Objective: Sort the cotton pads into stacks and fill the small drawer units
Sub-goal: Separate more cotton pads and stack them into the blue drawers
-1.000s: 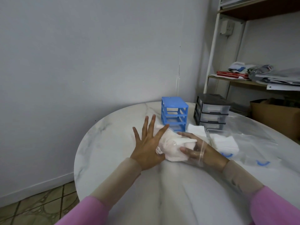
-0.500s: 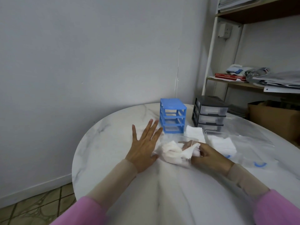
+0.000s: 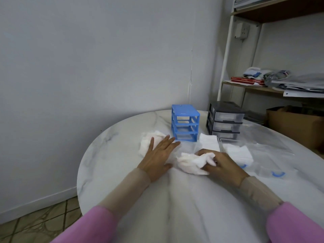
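While the person leaned over the round marble table [image 3: 108, 172], the head camera, the only view, looked down at both hands. The left hand [image 3: 158, 156] lay flat with its fingers straight and spread, the fingertips resting on the edge of a loose heap of cotton pads [image 3: 149, 140] at the left of the table. The right hand [image 3: 221, 164] had its fingers curled round a crumpled bunch of pads [image 3: 191, 163], gripping it just beside the left hand, near the middle of the table. Beyond the hands stood a blue drawer unit [image 3: 185, 125], upright and with its front bays open. To its right stood a black drawer unit [image 3: 225, 121] with clear drawers. A neat white stack of pads [image 3: 209, 142] lay between the two units and the right hand. Another flat stack [image 3: 238, 151] rested further right, on clear plastic bags [image 3: 273, 155] with blue marks. At the far right, a shelf [image 3: 252, 88] carried red books and papers, with a cardboard box [image 3: 294, 125] beneath it.
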Action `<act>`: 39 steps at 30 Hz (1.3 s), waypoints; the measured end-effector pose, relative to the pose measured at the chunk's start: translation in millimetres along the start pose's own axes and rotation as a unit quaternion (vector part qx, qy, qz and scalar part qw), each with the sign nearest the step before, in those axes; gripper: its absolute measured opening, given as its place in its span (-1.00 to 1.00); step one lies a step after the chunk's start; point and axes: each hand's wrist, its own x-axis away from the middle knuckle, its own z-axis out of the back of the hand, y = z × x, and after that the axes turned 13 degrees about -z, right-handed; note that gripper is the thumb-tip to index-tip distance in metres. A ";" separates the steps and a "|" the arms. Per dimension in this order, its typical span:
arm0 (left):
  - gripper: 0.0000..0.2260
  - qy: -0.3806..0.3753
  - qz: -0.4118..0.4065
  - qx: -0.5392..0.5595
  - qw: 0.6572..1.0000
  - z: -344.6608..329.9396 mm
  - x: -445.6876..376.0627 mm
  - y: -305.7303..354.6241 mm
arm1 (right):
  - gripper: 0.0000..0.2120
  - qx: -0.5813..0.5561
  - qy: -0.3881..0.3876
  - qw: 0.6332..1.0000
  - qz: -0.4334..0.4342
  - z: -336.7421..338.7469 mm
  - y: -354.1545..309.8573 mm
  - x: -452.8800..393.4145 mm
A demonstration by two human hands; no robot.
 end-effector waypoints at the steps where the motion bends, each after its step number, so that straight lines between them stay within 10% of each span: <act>1: -0.36 -0.001 0.011 -0.021 1.000 1.2 -0.5 -1.4 | -0.85 0.000 0.002 1.000 -0.001 5.3 -1.1 4.9; 16: -0.18 0.062 0.000 0.086 0.994 2.8 -10.0 29.7 | -0.54 0.103 0.038 0.994 0.018 46.4 20.6 50.0; 24: -0.27 0.119 -0.003 0.114 0.986 9.0 -21.4 43.7 | -0.39 -0.114 -0.072 0.987 -0.084 59.3 12.1 61.6; 31: -0.58 0.221 -0.065 0.143 0.963 4.8 -33.7 68.3 | -0.89 -0.140 -0.005 0.988 -0.072 63.7 2.2 61.2; 39: -0.66 0.043 -0.057 0.230 0.971 -2.1 -37.6 87.1 | -0.69 -0.072 0.082 0.986 -0.127 56.4 1.7 51.8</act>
